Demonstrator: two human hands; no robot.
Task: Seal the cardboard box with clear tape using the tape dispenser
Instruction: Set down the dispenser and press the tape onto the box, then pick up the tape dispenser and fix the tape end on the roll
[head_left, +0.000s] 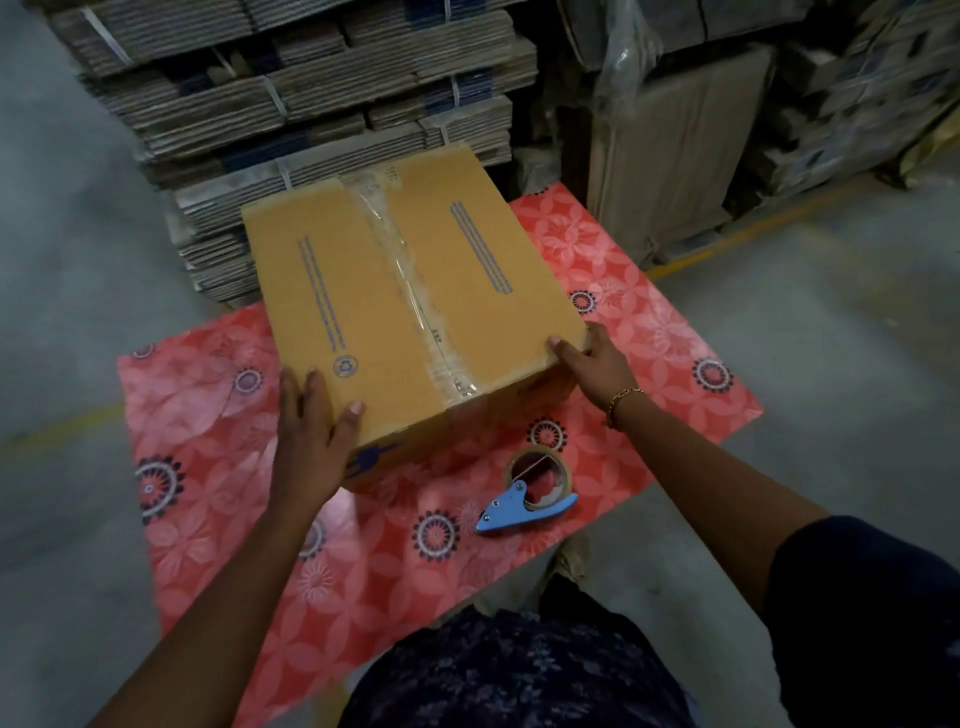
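A brown cardboard box (332, 291) with blue print stands on a red flowered mat (208, 426). A strip of clear tape (410, 280) runs along its closed top seam and down the near side. My left hand (311, 431) grips the box's near left corner, thumb on top. My right hand (592, 364) holds the near right corner, with a bracelet on the wrist. The blue tape dispenser (530, 499) with its roll of clear tape lies on the mat in front of the box, between my arms, untouched.
Strapped stacks of flattened cartons (291, 98) rise right behind the box. More wrapped cartons (675, 156) stand at the back right. Grey concrete floor (831, 338) with a yellow line surrounds the mat. My shoe (569, 561) is at the mat's near edge.
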